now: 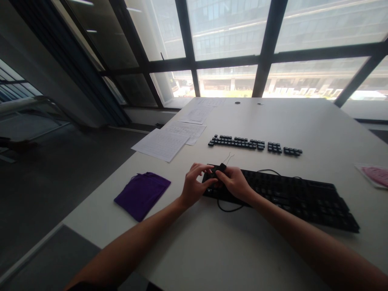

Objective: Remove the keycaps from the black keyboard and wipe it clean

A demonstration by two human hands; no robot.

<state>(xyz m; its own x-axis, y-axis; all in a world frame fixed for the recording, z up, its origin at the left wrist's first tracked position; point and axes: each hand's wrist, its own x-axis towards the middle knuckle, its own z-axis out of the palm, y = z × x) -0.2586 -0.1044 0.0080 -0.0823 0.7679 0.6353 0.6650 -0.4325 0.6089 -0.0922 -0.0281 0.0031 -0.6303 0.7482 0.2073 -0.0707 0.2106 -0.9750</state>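
Observation:
Over the left end of a black keyboard [291, 196], my two hands are close together. My right hand [235, 182] is closed, thumb and fingers pressed together on a wire keycap puller [223, 166] with a black handle. Its two thin wire prongs point up and away from me. My left hand [195, 182] is just left of it, index finger and thumb curled in toward the right fingertips. Whatever is between those left fingers is dark and too small to make out. Behind the keyboard lie loose black keycaps [239, 142], set out in rows and groups.
A purple cloth pouch [142, 194] lies left of my hands on the white table [188, 250]. Printed paper sheets [162, 143] are spread along the left edge. At the far right is a pink item [376, 174]. A cable [228, 210] loops from under the keyboard.

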